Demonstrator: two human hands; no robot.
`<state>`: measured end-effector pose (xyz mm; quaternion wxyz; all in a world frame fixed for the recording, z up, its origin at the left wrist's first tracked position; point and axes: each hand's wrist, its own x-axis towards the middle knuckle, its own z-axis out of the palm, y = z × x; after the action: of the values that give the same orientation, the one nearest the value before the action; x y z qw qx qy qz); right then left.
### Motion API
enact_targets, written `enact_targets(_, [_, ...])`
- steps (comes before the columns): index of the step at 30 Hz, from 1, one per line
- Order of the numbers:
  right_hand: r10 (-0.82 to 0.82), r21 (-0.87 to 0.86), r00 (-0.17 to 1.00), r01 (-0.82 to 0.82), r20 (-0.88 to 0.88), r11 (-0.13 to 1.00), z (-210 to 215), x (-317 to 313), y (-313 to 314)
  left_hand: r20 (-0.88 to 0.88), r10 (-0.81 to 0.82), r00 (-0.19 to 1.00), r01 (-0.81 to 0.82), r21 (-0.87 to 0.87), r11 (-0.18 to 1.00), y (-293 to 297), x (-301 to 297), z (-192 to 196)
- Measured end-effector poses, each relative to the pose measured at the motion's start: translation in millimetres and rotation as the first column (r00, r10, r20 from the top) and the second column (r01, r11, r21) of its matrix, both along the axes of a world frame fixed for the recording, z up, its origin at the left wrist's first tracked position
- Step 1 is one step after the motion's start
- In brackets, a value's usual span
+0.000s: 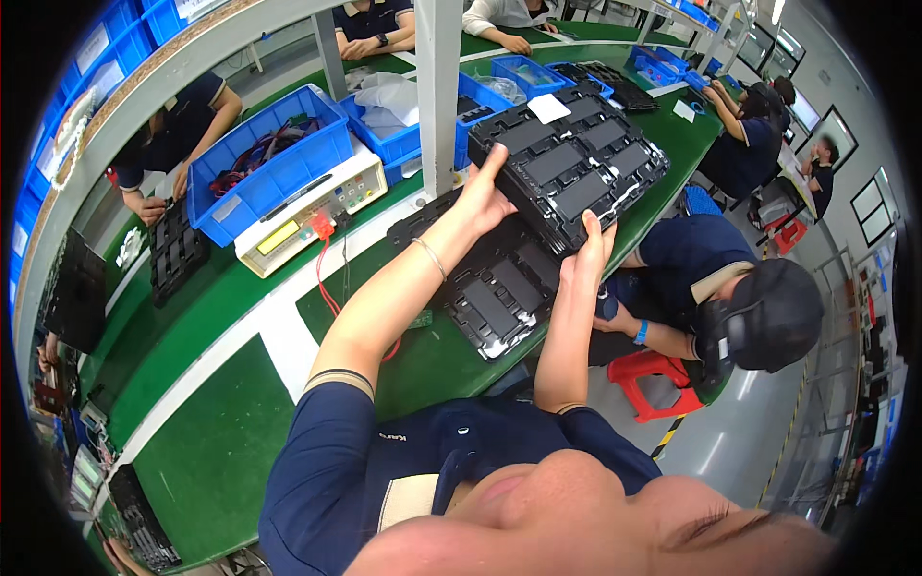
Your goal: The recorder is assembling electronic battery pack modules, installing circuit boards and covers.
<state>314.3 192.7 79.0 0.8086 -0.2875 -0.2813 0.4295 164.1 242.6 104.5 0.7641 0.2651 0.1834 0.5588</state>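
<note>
Both of my hands grip a stack of black moulded plastic trays (588, 158) above the green bench. My left hand (487, 197) is closed on its left side, thumb on the upper edge. At the near right corner, my right hand (588, 248) is closed with fingers over the rim. A small white paper (549, 108) lies on top of the stack. Under and nearer to me, another black tray (499, 300) rests on the bench, partly hidden by the held stack and my left arm. Beside it lies a small green circuit board (421, 320).
Left of my arm stands a beige bench meter (317, 216) with red leads (327, 283). Blue bins (213, 206) hold wires and bags. A white post (438, 96) rises beside the stack. To the right, a capped co-worker (759, 307) sits close, near a red stool (653, 379).
</note>
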Motion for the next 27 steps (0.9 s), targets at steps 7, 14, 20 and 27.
enact_targets(7, [-0.011,0.013,1.0,0.011,-0.006,1.0,-1.8,16.8,22.8,-0.123,0.161,0.979,-0.166,-0.029,0.986,30.5,21.0,-1.2])
enact_targets(14, [0.134,-0.087,0.989,-0.14,-0.071,0.986,1.5,83.5,109.4,-0.013,0.001,1.0,0.0,0.07,0.998,85.0,43.9,15.8])
enact_targets(20, [0.45,-0.027,0.892,-0.451,-0.038,0.892,43.5,121.3,208.5,-0.268,0.129,0.955,-0.071,0.216,0.974,79.2,32.3,39.1])
enact_targets(27, [0.437,0.0,0.899,-0.437,0.018,0.9,35.5,136.5,350.0,-0.708,0.035,0.705,0.251,0.295,0.922,-94.2,-72.5,13.4])
